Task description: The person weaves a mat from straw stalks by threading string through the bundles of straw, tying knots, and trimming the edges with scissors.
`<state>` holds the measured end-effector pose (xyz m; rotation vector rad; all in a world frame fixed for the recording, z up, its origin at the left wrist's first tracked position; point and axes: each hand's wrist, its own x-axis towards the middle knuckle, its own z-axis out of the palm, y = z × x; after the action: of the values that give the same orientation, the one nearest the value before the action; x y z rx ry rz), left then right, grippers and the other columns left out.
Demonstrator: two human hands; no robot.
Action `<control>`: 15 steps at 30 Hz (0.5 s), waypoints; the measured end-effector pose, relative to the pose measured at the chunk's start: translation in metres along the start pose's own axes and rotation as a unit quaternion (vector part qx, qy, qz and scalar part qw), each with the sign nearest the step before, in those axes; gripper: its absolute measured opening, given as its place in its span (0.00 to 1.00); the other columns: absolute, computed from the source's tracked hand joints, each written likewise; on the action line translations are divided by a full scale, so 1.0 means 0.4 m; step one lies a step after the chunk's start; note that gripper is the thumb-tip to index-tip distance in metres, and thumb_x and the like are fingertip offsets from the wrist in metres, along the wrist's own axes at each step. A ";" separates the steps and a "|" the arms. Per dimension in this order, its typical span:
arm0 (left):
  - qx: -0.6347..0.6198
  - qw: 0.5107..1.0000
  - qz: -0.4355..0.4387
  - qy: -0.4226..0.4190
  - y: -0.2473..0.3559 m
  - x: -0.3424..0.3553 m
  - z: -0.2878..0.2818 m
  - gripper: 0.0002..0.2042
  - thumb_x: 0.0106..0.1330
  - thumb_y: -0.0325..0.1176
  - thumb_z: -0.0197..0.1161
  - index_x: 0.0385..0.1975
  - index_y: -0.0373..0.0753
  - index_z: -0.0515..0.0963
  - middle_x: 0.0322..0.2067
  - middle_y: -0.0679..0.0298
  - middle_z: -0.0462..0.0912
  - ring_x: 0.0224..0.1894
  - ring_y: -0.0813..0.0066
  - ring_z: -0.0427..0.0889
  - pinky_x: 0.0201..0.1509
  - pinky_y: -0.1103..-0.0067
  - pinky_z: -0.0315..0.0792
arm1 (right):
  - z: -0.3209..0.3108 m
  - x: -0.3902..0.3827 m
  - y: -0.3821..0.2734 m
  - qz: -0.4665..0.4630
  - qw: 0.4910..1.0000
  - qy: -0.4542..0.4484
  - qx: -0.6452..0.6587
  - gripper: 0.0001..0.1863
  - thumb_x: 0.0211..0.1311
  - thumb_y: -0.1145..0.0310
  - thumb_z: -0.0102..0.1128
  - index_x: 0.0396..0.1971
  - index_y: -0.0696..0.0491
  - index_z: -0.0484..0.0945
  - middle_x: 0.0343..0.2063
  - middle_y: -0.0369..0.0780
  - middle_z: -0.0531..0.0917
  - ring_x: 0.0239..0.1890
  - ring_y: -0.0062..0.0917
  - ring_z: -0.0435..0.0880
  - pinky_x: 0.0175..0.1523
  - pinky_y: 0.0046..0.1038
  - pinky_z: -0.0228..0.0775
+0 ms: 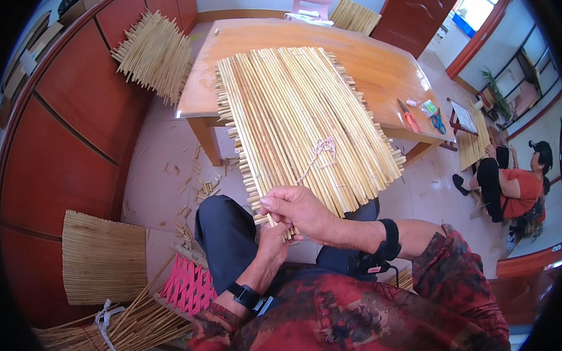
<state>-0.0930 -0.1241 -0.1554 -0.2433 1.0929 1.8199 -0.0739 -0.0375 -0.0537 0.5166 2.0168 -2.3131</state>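
A mat of pale reed stalks (291, 112) tied side by side leans from my lap onto the table, its stalk ends uneven along both sides. At its near left corner my left hand (274, 243) is closed around the mat's edge from below. My right hand (303, 213) lies just above, thumb and fingers pinched together at the same corner. A thin pinkish-white string (324, 153) lies in a loose tangle on the stalks and runs in under my right hand, which appears to grip it. The fingertips of both hands are partly hidden.
On the wooden table (389, 76) lie red-handled pliers (409, 116) and blue scissors (438, 123). Finished-looking mats (102, 255) and a tied reed bundle (106, 337) stand left, near red cabinets (61, 160). Cut stalk bits (203, 188) litter the floor. Another person (513, 187) sits right.
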 end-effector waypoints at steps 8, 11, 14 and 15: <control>-0.007 0.998 0.005 -0.058 -0.015 0.020 -0.045 0.10 0.57 0.24 0.51 0.39 0.36 0.68 0.28 0.65 0.75 0.27 0.72 0.77 0.22 0.79 0.73 | -0.018 0.002 -0.005 -0.007 1.000 -0.011 0.011 0.12 0.61 0.66 0.49 0.25 0.58 0.75 0.15 0.31 0.69 0.19 0.11 0.66 0.24 0.14 0.59; 0.002 0.998 -0.039 -0.055 -0.005 0.009 -0.048 0.12 0.60 0.28 0.51 0.43 0.35 0.67 0.31 0.64 0.76 0.30 0.72 0.77 0.27 0.77 0.74 | -0.069 -0.006 -0.058 -0.095 0.985 0.007 -0.145 0.11 0.60 0.68 0.50 0.26 0.59 0.77 0.23 0.34 0.76 0.29 0.15 0.73 0.36 0.17 0.65; 0.087 0.987 -0.065 -0.119 0.036 -0.025 -0.042 0.16 0.60 0.37 0.55 0.45 0.35 0.67 0.36 0.62 0.77 0.34 0.72 0.78 0.33 0.78 0.72 | -0.163 -0.085 -0.124 -0.169 0.955 0.038 -0.241 0.10 0.59 0.68 0.51 0.27 0.59 0.77 0.24 0.36 0.78 0.31 0.17 0.75 0.38 0.20 0.66; 0.195 0.965 -0.080 -0.159 0.050 -0.031 -0.059 0.16 0.61 0.38 0.55 0.42 0.34 0.69 0.34 0.61 0.78 0.34 0.72 0.78 0.33 0.79 0.71 | -0.193 -0.134 -0.160 -0.097 0.974 0.027 -0.203 0.11 0.58 0.67 0.51 0.26 0.59 0.77 0.23 0.36 0.78 0.30 0.17 0.75 0.40 0.21 0.65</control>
<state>-0.1095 -0.1527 -0.1503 0.1856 1.1373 1.4052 -0.0210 0.0370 0.0137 0.3759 2.5765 -1.9020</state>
